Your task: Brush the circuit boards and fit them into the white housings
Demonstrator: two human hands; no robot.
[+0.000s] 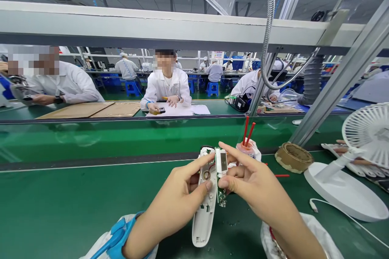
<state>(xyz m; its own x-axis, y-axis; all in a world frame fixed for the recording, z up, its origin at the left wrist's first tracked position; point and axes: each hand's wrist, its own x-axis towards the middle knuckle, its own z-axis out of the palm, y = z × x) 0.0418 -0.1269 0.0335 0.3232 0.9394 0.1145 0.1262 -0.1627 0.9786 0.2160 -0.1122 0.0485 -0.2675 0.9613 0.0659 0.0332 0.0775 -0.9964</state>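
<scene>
One long white shell, hollow side up, is clamped between the thumb and fingers of the left hand, over the green tabletop. Just beside it, the right hand pinches a circuit board bearing a white-framed screen. A thin red wire curves above a small coppery ring in the shell and seems to lead to the board; parting the two too far could snap it. Bare fingertips could smudge the screen, and a loose pinch could drop the board. The shell looks like smooth plastic, rounded below, slotted inside; the board looks thin and stiff.
</scene>
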